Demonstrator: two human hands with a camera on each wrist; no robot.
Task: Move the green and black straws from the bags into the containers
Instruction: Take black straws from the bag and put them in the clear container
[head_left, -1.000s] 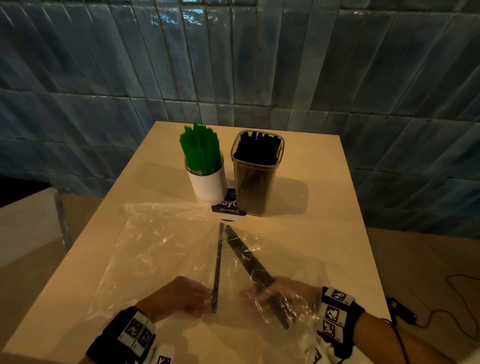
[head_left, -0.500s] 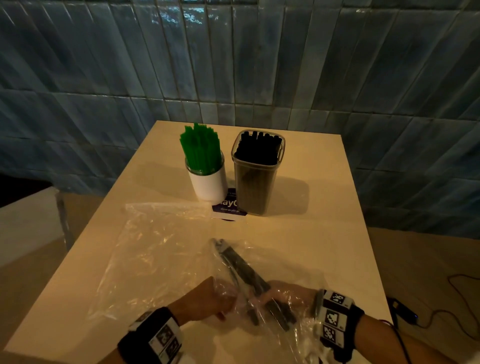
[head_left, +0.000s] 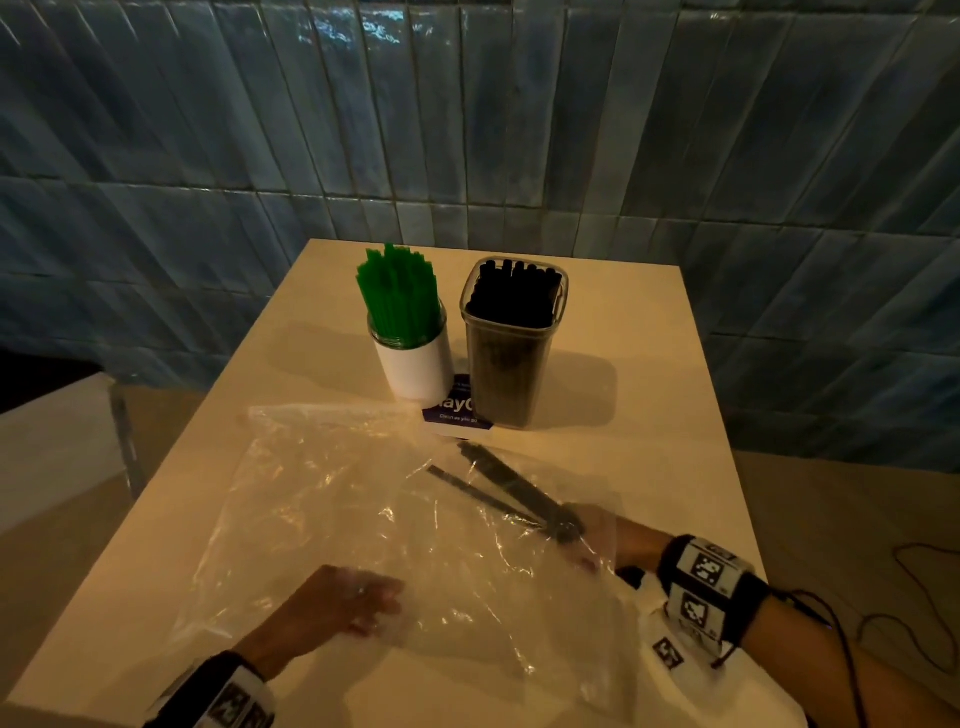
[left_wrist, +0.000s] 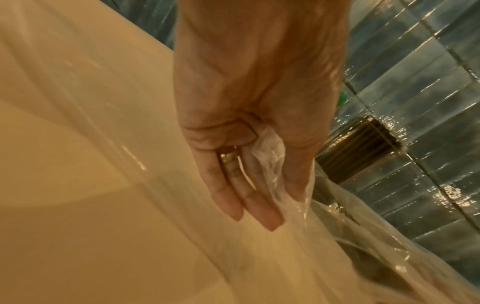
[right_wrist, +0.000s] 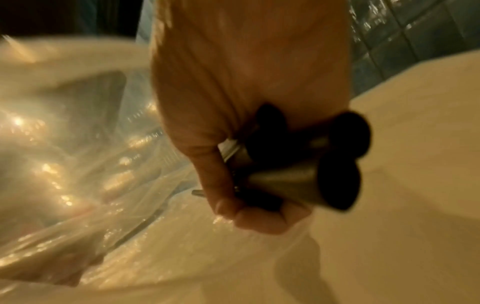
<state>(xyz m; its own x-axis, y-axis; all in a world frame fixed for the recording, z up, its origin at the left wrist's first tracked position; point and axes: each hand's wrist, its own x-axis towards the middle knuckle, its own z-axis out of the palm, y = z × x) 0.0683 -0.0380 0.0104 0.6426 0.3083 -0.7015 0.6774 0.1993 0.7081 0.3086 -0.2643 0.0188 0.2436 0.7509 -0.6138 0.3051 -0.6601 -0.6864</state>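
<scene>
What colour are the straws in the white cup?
Green straws, clearest in the head view.

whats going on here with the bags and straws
A person is emptying straws from a clear plastic bag on the table. The right hand grips a few black straws, still partly inside the bag. The left hand pinches the plastic near the table's front edge. Behind, green straws stand in a white cup and black ones fill a clear container.

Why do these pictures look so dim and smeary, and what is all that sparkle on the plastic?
Head view: dim warm light, wall lines bowed by the wide lens. Left wrist view: glare streaks on the plastic bag. Right wrist view: motion blur smears the black straws and right hand.
</scene>
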